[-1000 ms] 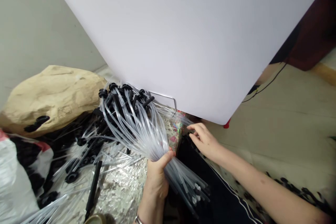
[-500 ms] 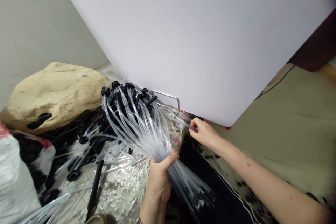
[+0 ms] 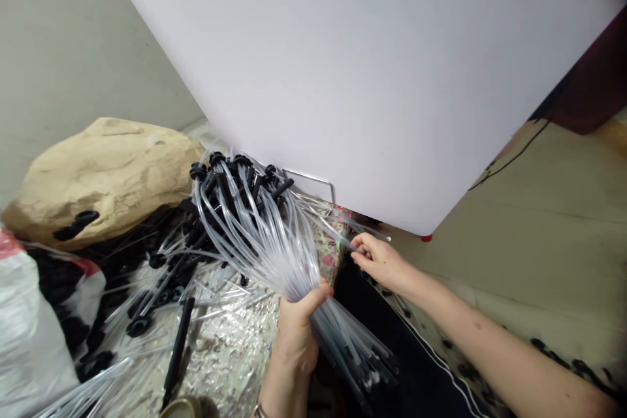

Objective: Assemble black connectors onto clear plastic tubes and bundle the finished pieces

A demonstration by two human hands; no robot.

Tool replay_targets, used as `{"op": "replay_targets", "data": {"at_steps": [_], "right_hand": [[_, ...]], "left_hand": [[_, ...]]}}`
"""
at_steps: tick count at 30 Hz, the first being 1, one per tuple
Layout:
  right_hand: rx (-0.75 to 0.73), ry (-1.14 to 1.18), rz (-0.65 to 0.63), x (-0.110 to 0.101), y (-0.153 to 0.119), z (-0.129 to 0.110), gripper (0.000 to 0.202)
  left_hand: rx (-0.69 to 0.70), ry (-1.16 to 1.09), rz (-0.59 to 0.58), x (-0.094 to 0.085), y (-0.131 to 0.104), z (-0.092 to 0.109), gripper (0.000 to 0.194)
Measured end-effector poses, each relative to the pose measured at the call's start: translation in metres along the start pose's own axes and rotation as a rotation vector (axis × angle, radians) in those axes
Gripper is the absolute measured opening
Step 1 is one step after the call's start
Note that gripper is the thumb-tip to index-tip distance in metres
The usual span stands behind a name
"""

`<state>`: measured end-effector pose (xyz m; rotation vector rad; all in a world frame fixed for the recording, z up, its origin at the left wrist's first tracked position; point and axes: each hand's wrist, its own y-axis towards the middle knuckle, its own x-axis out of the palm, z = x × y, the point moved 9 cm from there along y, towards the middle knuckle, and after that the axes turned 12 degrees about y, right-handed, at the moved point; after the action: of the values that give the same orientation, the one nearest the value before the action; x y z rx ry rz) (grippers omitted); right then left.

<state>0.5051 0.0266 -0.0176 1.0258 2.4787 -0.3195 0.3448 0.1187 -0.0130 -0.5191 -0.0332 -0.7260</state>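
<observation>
1. Bundle of clear tubes (image 3: 287, 258): located across the near table edge, black fittings (image 3: 215, 160) at the far end, lower ends extending over my dark clothing (image 3: 416, 366).
2. Handling (judged): light, springy and rather slippery; strands may slide on one another. The gathered waist is the place to take hold; a hard squeeze could kink the tubes.
3. Left hand (image 3: 298, 320): clenched around that waist, thumb across the top, wrist below, forearm rising from the bottom of the view.
4. Right hand (image 3: 379, 261): fingertips pinched on a loose tube (image 3: 343, 241) beyond the table corner; fingers curled, forearm slanting in from lower right. Exact number of strands pinched: cannot tell.
5. Surroundings: black rod (image 3: 179, 346) on the crinkled table cover (image 3: 230, 353); paper sack (image 3: 108, 176) to the left; white panel (image 3: 343, 78) beyond.
</observation>
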Motion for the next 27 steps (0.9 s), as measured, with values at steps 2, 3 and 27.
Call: {"op": "replay_targets", "data": {"at_steps": [2, 3, 27], "right_hand": [[0.009, 0.003, 0.008, 0.001, 0.0, 0.002, 0.03], [0.017, 0.002, 0.012, 0.001, 0.001, 0.004, 0.036], [0.21, 0.675, -0.341, 0.044, -0.048, -0.033, 0.018]], "left_hand": [[0.004, -0.011, 0.006, 0.0, 0.0, 0.001, 0.024], [0.006, -0.016, 0.011, 0.0, -0.001, 0.001, 0.023], [-0.015, -0.066, -0.079, 0.007, 0.0, -0.001, 0.02]]}}
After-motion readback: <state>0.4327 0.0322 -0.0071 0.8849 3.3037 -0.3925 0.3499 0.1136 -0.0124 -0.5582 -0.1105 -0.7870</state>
